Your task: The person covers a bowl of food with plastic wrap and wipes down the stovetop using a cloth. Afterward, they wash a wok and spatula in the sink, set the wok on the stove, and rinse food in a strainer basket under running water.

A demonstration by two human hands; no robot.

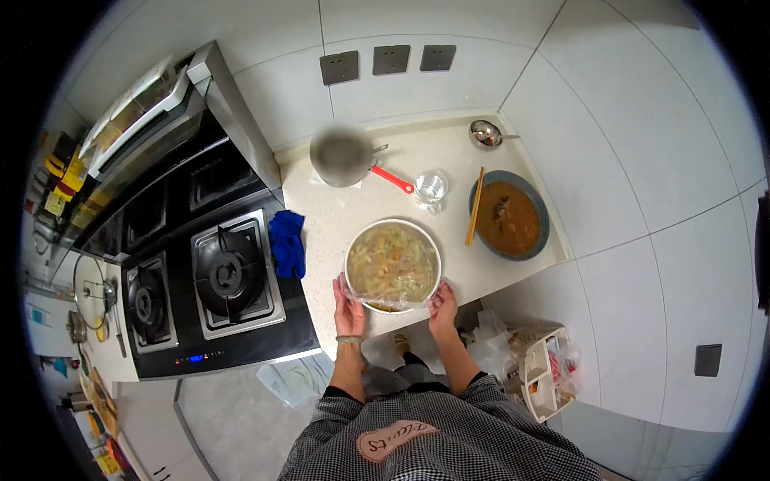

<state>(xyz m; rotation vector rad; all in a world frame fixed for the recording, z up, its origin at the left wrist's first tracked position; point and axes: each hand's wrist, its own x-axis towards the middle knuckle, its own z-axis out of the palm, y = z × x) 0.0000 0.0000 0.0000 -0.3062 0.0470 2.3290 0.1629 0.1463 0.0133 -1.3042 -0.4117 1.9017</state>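
Observation:
A round white-rimmed bowl (393,264) of food in broth stands near the counter's front edge, with clear plastic film (377,300) over it. My left hand (349,309) is at the bowl's lower left, fingers closed on the film's edge. At the lower right, my right hand (442,306) pinches the film beside the rim. A glass mug (431,187) stands behind the bowl. Right of it is a dark bowl of brown soup (508,218), with wooden chopsticks (475,207) resting across its left rim.
A strainer or pan (341,155) with a red handle lies at the back left, and a metal ladle (486,134) at the back right. A blue cloth (287,243) lies beside the gas stove (229,274). A white bin (536,375) stands below the counter.

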